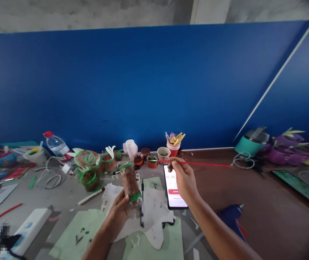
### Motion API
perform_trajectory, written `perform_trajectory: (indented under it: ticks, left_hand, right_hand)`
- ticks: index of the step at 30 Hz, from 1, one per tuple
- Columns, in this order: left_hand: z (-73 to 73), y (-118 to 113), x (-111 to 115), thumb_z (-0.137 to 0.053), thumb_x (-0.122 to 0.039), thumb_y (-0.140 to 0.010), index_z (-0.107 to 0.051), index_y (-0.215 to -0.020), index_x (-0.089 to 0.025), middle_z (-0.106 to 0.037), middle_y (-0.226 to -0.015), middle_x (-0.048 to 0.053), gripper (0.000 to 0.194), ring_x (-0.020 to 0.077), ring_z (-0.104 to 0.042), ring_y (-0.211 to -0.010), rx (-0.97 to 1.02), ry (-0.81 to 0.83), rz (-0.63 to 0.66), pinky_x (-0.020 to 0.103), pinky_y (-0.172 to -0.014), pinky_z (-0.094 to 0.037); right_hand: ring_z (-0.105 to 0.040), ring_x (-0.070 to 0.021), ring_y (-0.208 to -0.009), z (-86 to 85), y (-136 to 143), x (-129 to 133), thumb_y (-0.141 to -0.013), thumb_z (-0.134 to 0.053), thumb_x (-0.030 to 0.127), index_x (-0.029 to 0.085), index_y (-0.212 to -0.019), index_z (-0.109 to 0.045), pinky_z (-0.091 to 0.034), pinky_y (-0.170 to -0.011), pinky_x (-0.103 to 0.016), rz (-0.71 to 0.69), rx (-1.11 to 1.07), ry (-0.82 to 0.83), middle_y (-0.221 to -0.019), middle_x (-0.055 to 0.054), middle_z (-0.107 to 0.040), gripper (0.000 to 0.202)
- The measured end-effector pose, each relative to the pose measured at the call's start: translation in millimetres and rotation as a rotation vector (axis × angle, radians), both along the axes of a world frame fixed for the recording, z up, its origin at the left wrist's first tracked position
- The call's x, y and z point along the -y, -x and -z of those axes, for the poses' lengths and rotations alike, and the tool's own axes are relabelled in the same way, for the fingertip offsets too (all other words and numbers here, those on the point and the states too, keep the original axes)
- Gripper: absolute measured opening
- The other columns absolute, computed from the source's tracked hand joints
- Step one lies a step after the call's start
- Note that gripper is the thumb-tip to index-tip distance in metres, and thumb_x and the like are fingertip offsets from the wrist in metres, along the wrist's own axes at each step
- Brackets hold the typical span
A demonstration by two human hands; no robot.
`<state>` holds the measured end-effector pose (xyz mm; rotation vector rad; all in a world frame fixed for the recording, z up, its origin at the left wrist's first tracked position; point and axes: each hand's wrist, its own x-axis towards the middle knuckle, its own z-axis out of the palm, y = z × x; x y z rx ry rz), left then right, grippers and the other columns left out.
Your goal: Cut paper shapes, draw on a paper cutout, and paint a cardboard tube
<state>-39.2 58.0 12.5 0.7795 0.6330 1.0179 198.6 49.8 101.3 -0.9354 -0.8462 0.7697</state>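
Observation:
My left hand (121, 207) is closed around a brown-painted cylinder (129, 180) with green ends, tilted above scraps of white paper. It looks like cut clear plastic, with its lower end unpainted. In my right hand (183, 178) is a thin red paintbrush (205, 164), pinched near its middle. Its tip points left, over a small cup of green paint (152, 161); whether it touches the paint I cannot tell. Beside that cup stand a dark red paint cup (138, 159) and a paper cup (163, 154). Under my right hand lies a lit phone (174, 202).
Green-and-brown painted plastic pieces (88, 160) stand at the left, near a water bottle (58, 146). A red cup of yellow tools (174, 146) is at the back. A blue glue gun (231, 218) lies right, a power strip (32, 229) front left. A blue partition (154, 86) rises behind.

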Motion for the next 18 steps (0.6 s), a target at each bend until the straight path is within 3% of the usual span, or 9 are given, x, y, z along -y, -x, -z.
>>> perform_trajectory:
  ticks: [6, 12, 18]
  left_hand:
    - [-1.9, -0.4, 0.2, -0.073, -0.033, -0.072, -0.065, -0.115, -0.022, -0.067, -0.113, 0.008, 0.045, 0.0266, -0.06, -0.105, 0.001, 0.048, -0.011, 0.036, -0.089, -0.045]
    - [-0.7, -1.1, -0.6, -0.074, -0.035, -0.072, -0.067, -0.109, -0.02, -0.067, -0.112, 0.008, 0.041, 0.0245, -0.061, -0.101, 0.022, 0.055, -0.031, 0.035, -0.088, -0.046]
    - [-5.8, -2.9, -0.4, -0.077, -0.038, -0.067, -0.066, -0.107, -0.017, -0.069, -0.108, 0.01, 0.047, 0.0257, -0.065, -0.094, 0.029, 0.078, -0.054, 0.035, -0.085, -0.048]
  right_hand:
    - [-0.053, -0.0148, -0.062, 0.3, 2.2, 0.8, -0.079, -0.058, 0.03, 0.018, -0.089, -0.063, -0.042, -0.061, -0.028, 0.071, 0.082, 0.046, -0.069, 0.0, -0.06, 0.016]
    - [-0.053, -0.015, -0.061, 2.1, 2.6, -0.7, -0.078, -0.059, 0.031, 0.018, -0.082, -0.064, -0.041, -0.059, -0.027, 0.062, 0.157, 0.072, -0.066, 0.0, -0.059, 0.015]
    - [-0.059, -0.0188, -0.073, 6.2, -0.6, -6.2, -0.081, -0.054, 0.033, 0.017, -0.093, -0.065, -0.045, -0.068, -0.031, 0.017, 0.22, 0.077, -0.084, -0.005, -0.068, 0.022]
